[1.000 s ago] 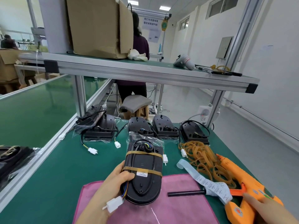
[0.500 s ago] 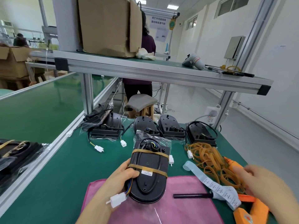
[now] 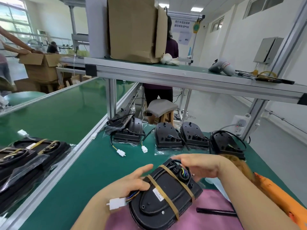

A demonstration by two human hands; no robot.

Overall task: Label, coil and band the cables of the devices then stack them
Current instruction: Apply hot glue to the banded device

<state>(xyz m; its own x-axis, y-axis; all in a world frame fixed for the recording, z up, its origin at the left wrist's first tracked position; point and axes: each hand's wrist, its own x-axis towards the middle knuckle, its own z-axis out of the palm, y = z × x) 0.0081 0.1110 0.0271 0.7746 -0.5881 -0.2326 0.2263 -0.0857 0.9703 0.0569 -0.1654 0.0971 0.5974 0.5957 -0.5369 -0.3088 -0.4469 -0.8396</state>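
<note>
A black oval device [image 3: 164, 195] with two rubber bands and a small white label lies tilted over the pink cloth [image 3: 206, 218]. My left hand [image 3: 132, 183] grips its left edge, where coloured wires end in a white connector [image 3: 116, 203]. My right hand [image 3: 199, 165] holds the device's far end by the cable socket. Several unbanded devices [image 3: 167, 136] with loose cables stand at the back of the table. Banded devices in plastic [image 3: 28, 156] are stacked on the left conveyor.
An orange glue gun [image 3: 279, 196] lies at the right, with a black marker [image 3: 216, 211] on the cloth. A pile of rubber bands [image 3: 239, 163] sits behind my right forearm. An aluminium shelf [image 3: 182, 77] with a cardboard box spans overhead. A stool [image 3: 161, 108] and a person stand behind.
My right hand left the glue gun and came across to the device's far end. The device has turned counter-clockwise and tilted, and my view has swung left.
</note>
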